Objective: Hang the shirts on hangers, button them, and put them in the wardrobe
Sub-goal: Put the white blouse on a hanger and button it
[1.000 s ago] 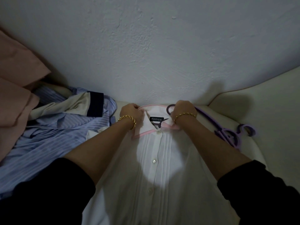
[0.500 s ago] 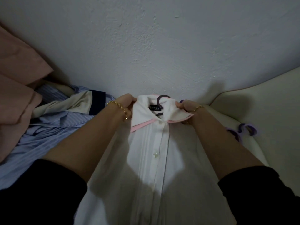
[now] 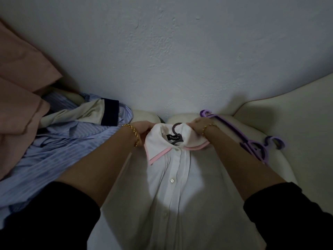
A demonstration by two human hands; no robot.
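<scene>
I judge the white shirt (image 3: 173,186) light and limp, so my left hand (image 3: 144,129) and right hand (image 3: 197,126) clamp curled fingers on its stiffer collar (image 3: 158,141) beside the hanger hook (image 3: 175,127)

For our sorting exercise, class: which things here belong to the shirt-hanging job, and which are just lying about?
Job: white shirt, dark hanger in its collar, left hand and right hand gripping the collar, spare purple hangers, blue striped shirt.
Lying about: pink cloth, cream garment with navy band.
</scene>
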